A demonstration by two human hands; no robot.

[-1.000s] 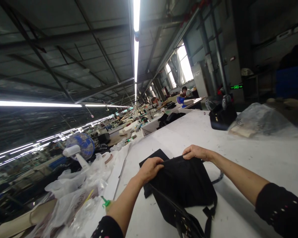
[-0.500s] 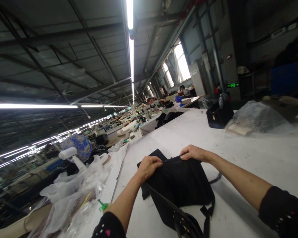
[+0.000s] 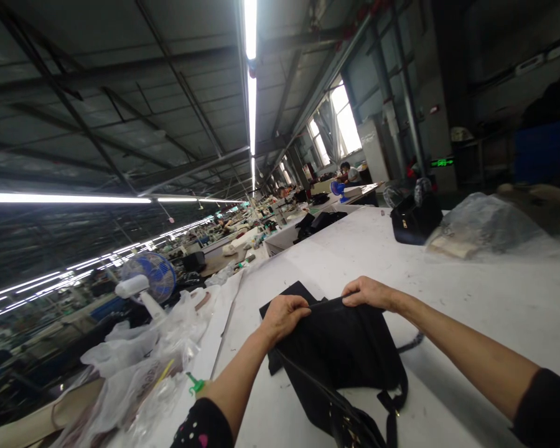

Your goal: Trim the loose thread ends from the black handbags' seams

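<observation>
A black bag (image 3: 350, 348) lies tilted on the white table, its straps and gold-coloured metal fittings toward me. My left hand (image 3: 284, 316) pinches the bag's far edge on the left, thumb and fingers closed on the black material. On the same edge, a little to the right, my right hand (image 3: 368, 292) grips with its fingertips. The edge is stretched fairly straight between both hands. Beyond my left hand, a flat black piece (image 3: 298, 290) sticks out; whether it belongs to the bag I cannot tell.
The white table (image 3: 452, 311) bears another black handbag (image 3: 415, 219) and a clear plastic bag (image 3: 490, 224) at the far right. Left of the table are crumpled plastic bags (image 3: 121, 354), a green-nozzled bottle (image 3: 196, 384) and a blue fan (image 3: 152, 275). A person (image 3: 351, 172) sits farther back.
The view has shifted slightly, so most things sit a little lower and more to the right. Both hands keep their hold on the bag's edge.
</observation>
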